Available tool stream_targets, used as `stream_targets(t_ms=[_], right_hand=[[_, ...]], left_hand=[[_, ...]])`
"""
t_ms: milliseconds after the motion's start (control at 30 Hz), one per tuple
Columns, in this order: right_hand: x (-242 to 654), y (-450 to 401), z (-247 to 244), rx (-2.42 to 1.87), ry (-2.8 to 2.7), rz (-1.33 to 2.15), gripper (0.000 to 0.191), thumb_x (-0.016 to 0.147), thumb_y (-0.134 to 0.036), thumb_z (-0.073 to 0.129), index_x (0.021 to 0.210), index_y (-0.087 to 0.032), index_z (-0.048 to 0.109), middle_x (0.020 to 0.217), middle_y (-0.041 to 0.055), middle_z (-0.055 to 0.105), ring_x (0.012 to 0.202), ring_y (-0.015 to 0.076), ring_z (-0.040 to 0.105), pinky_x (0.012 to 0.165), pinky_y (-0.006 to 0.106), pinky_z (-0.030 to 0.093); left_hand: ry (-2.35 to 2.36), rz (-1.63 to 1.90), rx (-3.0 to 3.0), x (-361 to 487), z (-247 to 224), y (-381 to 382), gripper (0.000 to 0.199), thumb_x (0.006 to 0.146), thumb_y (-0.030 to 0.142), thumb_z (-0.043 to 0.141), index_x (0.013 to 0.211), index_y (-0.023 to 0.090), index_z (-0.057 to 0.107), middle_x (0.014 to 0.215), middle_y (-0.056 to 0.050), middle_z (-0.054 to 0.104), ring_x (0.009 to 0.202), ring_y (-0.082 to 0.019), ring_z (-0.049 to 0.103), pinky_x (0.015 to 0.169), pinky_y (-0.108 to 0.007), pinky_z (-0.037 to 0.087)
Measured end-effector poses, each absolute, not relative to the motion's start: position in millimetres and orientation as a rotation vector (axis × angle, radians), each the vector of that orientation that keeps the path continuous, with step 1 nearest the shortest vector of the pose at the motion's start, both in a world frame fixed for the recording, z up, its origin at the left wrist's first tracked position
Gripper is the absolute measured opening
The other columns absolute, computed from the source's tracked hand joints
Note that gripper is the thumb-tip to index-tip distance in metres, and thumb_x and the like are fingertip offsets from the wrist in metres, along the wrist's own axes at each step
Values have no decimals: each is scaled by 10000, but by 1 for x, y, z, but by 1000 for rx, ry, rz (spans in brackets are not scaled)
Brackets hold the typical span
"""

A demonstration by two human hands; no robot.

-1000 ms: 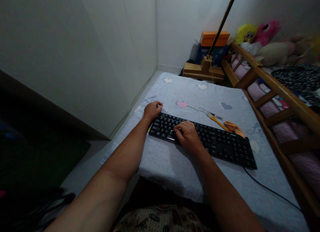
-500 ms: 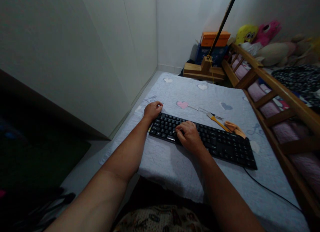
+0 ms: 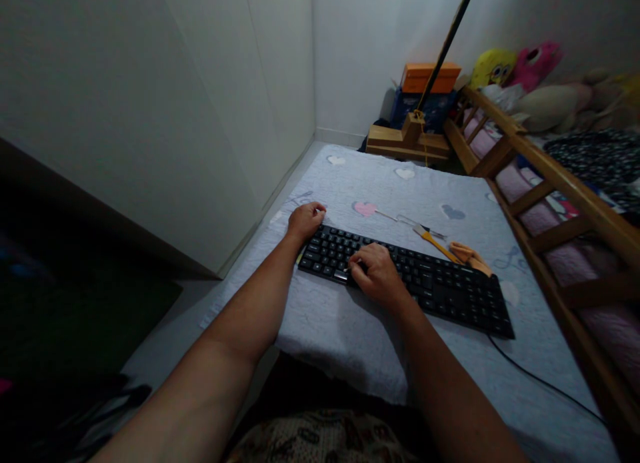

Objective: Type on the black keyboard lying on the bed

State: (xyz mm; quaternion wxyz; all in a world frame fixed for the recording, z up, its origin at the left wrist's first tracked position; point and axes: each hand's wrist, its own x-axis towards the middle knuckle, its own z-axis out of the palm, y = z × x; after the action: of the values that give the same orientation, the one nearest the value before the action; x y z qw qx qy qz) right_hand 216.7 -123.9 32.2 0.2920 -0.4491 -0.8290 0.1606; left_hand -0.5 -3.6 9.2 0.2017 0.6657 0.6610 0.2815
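A black keyboard (image 3: 445, 291) lies slantwise on the cloth-covered table. At its far left corner rests my left hand (image 3: 305, 222), fingers curled in and closed against the corner. My right hand (image 3: 374, 270) is over the left-middle keys, thumb and fingers pinched together. A small pale tip shows at this pinch just above the space bar (image 3: 341, 276); what it belongs to is mostly hidden by the fingers. Behind the keyboard lie a brush with an orange handle (image 3: 435, 242), thin metal tweezers (image 3: 413, 222) and a crumpled orange-brown cloth (image 3: 470, 256).
A pale patterned cloth (image 3: 350, 183) covers the table. The keyboard cable (image 3: 545, 383) runs off to the lower right. A wooden bed rail (image 3: 565, 183) borders the right side, a white cabinet (image 3: 200, 103) the left. A wooden stand (image 3: 395, 140) and boxes (image 3: 431, 78) are behind.
My right hand has shifted slightly left over the keys, and the pale tip at its fingers shows a little more. My left hand and the keyboard stay put.
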Motion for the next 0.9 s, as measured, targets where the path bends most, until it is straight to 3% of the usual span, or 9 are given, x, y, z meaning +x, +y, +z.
stream_targets(t_ms=[900], right_hand=[[213,-120,27,-1227,-2189,365,164,949,-188,576,863,-207,715,871,58,712,916,236,583,882,393,392]], left_hand=[[1839,793,1871,-1,6,-1,315,872,323,543,1048,183,763,812,-34,716,737,-172,604,691,-272,426]])
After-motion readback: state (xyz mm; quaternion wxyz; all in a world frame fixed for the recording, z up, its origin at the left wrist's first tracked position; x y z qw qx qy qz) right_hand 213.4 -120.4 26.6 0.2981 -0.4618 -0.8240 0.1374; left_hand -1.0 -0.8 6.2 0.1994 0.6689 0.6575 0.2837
